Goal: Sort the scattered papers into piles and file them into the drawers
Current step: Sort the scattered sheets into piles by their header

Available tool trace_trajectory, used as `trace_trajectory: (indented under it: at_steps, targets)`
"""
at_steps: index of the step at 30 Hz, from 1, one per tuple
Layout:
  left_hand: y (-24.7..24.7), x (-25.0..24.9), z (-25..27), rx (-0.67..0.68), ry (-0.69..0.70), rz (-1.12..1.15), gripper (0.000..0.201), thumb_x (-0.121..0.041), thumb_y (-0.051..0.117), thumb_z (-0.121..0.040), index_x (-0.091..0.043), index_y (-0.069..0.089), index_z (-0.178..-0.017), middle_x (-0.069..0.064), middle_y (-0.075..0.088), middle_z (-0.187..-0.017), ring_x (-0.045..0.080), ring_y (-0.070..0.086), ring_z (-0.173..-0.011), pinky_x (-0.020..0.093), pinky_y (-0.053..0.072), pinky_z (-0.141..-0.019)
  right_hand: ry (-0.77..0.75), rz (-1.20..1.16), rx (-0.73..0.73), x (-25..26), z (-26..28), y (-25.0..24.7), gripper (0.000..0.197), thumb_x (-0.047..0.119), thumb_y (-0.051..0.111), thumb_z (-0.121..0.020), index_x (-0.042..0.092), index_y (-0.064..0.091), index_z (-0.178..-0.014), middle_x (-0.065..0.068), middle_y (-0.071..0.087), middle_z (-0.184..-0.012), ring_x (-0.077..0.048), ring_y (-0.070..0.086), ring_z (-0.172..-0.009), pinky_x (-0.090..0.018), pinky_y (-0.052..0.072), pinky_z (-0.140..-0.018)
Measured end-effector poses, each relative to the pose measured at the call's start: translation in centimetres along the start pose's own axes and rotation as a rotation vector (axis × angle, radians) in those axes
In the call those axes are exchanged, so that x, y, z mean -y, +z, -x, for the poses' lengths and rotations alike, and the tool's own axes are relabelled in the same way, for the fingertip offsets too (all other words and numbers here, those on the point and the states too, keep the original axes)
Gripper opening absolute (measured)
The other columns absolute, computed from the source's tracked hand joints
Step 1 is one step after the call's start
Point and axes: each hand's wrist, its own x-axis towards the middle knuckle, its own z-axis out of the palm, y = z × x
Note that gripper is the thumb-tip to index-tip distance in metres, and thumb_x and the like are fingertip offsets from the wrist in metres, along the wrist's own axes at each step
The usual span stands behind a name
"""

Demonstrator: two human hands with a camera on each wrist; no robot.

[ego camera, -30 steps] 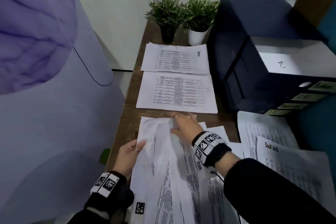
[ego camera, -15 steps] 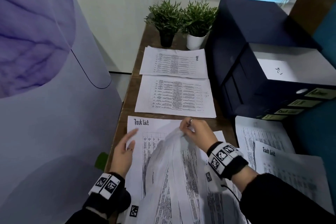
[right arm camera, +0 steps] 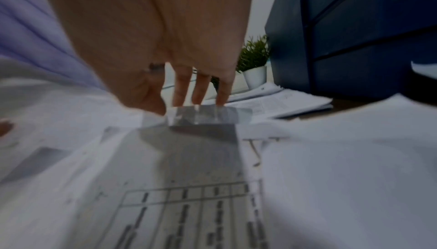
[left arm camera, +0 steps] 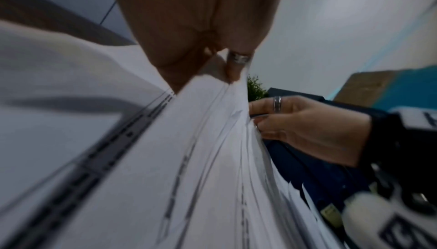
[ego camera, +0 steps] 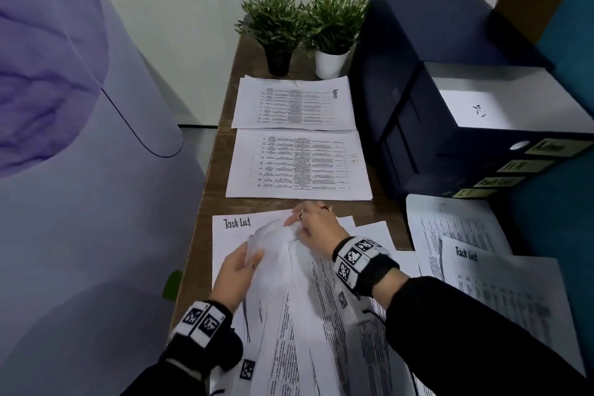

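**Both hands on the loose sheets at the near end of the desk**

Nearest to us, a bundle of printed sheets (ego camera: 299, 315) lay bowed up off the desk (ego camera: 212, 190), fanning toward the near edge. Our left hand (ego camera: 236, 270) gripped its left edge, thumb over the top and fingers tucked beneath; the left wrist view showed the paper pinched there between thumb and ringed finger. Our right hand (ego camera: 316, 223) gripped the far end of the same bundle, fingers curled over the crumpled top edge. Under the bundle lay a flat sheet headed "Task List" (ego camera: 231, 231). To the right, more papers (ego camera: 475, 254) lay overlapping, one of them also headed "Task List".

Just beyond our hands a tidy pile marked "HR" (ego camera: 299, 165) lay flat, and past that a second pile (ego camera: 292, 103), its heading too small for us to read. Right of both piles stood the dark drawer cabinet (ego camera: 414, 83), its top drawer (ego camera: 501, 100) pulled out with a white sheet lying inside and small labels on the drawer fronts. At the far end stood two potted plants (ego camera: 305, 26), one in a black pot, one in white.
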Motion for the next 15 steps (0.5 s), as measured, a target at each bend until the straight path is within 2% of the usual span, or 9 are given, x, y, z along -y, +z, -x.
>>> trace_trajectory:
  at_steps: [2,4,6,7,8,10,12,14,15]
  targets:
    - [-0.1,-0.5,0.1,-0.037,-0.033,0.029,0.020,-0.020,0.048,-0.094,-0.016,0.068,-0.096,0.005,0.074,-0.094,0.032,0.064,-0.104,0.039,0.051,-0.086,-0.017,0.203,0.090,-0.5,1.0,-0.1,0.030,0.013,0.049,-0.085,0.017,0.062,-0.111,0.001,0.022,-0.150,-0.024,0.013,-0.138,-0.045,0.017,-0.110]
    - [-0.4,-0.7,-0.1,-0.056,-0.046,0.111,0.024,-0.022,0.046,-0.095,-0.013,0.068,-0.098,0.007,0.073,-0.099,0.028,0.065,-0.102,0.037,0.051,-0.085,-0.031,0.320,0.126,-1.3,2.1,-0.3,0.029,0.016,0.052,-0.083,0.015,0.063,-0.109,0.003,0.015,-0.152,-0.025,0.004,-0.141,-0.050,0.014,-0.111]
    - [-0.7,-0.4,-0.4,-0.098,-0.041,0.160,0.033,-0.029,0.049,-0.093,-0.012,0.059,-0.119,0.006,0.061,-0.125,0.022,0.056,-0.117,0.040,0.045,-0.097,-0.035,0.276,0.065,-2.1,3.2,-0.8,0.019,0.021,0.057,-0.083,0.018,0.068,-0.099,0.004,0.028,-0.147,-0.023,0.012,-0.139,-0.048,0.014,-0.110]
    - [-0.8,-0.1,-0.7,-0.141,-0.026,0.135,0.045,-0.028,0.051,-0.092,-0.017,0.045,-0.135,-0.002,0.043,-0.139,0.015,0.042,-0.128,0.040,0.036,-0.106,-0.032,0.214,0.027,-2.6,3.7,-1.1,0.015,0.024,0.061,-0.083,0.021,0.070,-0.094,0.005,0.037,-0.142,-0.020,0.019,-0.136,-0.044,0.015,-0.109]
    - [-0.9,0.2,-0.8,-0.167,0.015,0.099,0.059,-0.020,0.054,-0.091,-0.027,0.028,-0.144,-0.012,0.027,-0.141,0.006,0.027,-0.131,0.037,0.027,-0.110,-0.030,0.155,0.002,-3.0,4.2,-1.3,0.012,0.025,0.062,-0.083,0.022,0.071,-0.091,0.007,0.044,-0.135,-0.018,0.025,-0.133,-0.040,0.016,-0.107]
    - [-0.9,0.6,-0.6,-0.157,0.119,-0.020,0.085,0.000,0.058,-0.087,-0.044,0.011,-0.143,-0.017,0.018,-0.143,0.001,0.016,-0.132,0.037,0.021,-0.110,-0.038,0.080,-0.010,-3.8,4.9,-1.5,0.011,0.021,0.063,-0.083,0.022,0.073,-0.087,0.008,0.052,-0.125,-0.014,0.033,-0.125,-0.031,0.019,-0.098]
    - [-0.8,1.3,-0.3,-0.155,0.193,-0.241,0.087,0.009,0.059,-0.082,-0.049,0.024,-0.136,-0.009,0.027,-0.149,0.009,0.023,-0.137,0.042,0.020,-0.114,-0.055,0.042,-0.032,-4.4,5.4,-1.3,0.010,0.018,0.065,-0.082,0.021,0.075,-0.084,0.006,0.054,-0.120,-0.013,0.036,-0.118,-0.029,0.024,-0.094]
    - [-0.4,1.5,0.1,-0.155,0.197,-0.386,0.059,0.010,0.053,-0.084,-0.040,0.051,-0.115,-0.003,0.052,-0.130,0.015,0.041,-0.127,0.044,0.027,-0.113,-0.031,-0.017,-0.060,-4.8,5.5,-1.0,0.008,0.016,0.067,-0.081,0.013,0.073,-0.085,0.009,0.050,-0.115,-0.004,0.035,-0.107,-0.032,0.034,-0.098]
    - [-0.4,1.5,0.2,-0.140,0.163,-0.369,0.047,0.009,0.049,-0.087,-0.034,0.060,-0.102,-0.001,0.060,-0.118,0.015,0.049,-0.120,0.043,0.032,-0.111,-0.012,-0.047,-0.068,-4.8,5.6,-0.9,0.015,0.016,0.068,-0.080,0.007,0.071,-0.092,0.011,0.046,-0.115,0.002,0.035,-0.103,-0.031,0.037,-0.100]
